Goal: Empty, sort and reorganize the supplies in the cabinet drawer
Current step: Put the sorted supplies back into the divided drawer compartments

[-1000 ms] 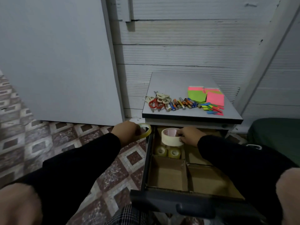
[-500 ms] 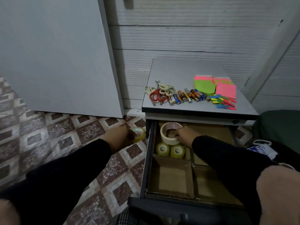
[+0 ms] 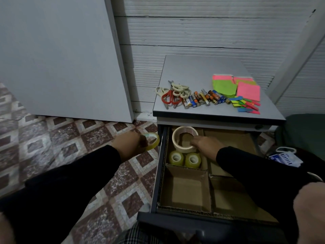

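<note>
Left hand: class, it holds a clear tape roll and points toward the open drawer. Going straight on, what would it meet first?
Probably the drawer's left side wall. The left hand holds its clear tape roll just outside that wall, though its height relative to the wall's top edge is unclear.

Just beyond the right hand (image 3: 204, 144), the grey cabinet top (image 3: 202, 71) carries three loose groups along its near edge. Farthest toward the left hand's (image 3: 131, 144) side lies a tangle of scissors (image 3: 173, 95), one pair red-handled, the others cream. Next to them, straight past the right hand, a row of batteries (image 3: 204, 99) lies side by side, touching. Off to the right of that hand sit stacks of pink and green sticky notes (image 3: 235, 87), with small coloured flag strips (image 3: 247, 106) scattered just in front of them.
</note>
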The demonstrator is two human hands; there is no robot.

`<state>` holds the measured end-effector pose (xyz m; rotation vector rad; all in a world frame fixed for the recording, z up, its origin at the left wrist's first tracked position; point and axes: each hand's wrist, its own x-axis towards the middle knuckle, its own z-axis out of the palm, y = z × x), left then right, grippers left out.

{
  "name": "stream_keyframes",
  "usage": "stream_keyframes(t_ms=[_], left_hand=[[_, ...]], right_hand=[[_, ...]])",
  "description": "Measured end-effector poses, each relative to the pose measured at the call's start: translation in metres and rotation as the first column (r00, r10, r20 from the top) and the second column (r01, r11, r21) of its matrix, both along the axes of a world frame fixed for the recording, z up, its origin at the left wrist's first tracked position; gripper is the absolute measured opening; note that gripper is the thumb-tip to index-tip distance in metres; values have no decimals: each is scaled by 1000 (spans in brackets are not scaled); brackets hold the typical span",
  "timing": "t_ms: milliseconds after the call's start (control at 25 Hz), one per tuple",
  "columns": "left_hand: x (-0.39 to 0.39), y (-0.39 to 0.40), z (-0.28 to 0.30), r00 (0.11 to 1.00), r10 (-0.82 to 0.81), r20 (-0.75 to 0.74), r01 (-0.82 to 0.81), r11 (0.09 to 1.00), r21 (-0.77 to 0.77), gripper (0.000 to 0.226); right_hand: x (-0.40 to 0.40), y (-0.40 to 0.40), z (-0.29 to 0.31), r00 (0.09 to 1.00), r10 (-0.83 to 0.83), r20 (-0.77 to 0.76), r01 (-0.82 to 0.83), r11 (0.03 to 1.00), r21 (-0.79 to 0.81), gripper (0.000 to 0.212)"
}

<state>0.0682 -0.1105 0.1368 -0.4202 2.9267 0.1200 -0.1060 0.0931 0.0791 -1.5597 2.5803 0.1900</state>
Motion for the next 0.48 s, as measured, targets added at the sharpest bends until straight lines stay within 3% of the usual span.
stream_keyframes(t_ms=[280, 480], left_hand=[[-3, 5, -6, 1000, -10, -5, 11, 1000, 26, 25], [-6, 5, -6, 1000, -20, -5, 20, 999, 36, 25]], right_hand=[[3, 3, -2, 999, 23, -37, -21, 999, 45, 31], [2, -3, 1, 999, 20, 31, -22, 998, 57, 29]])
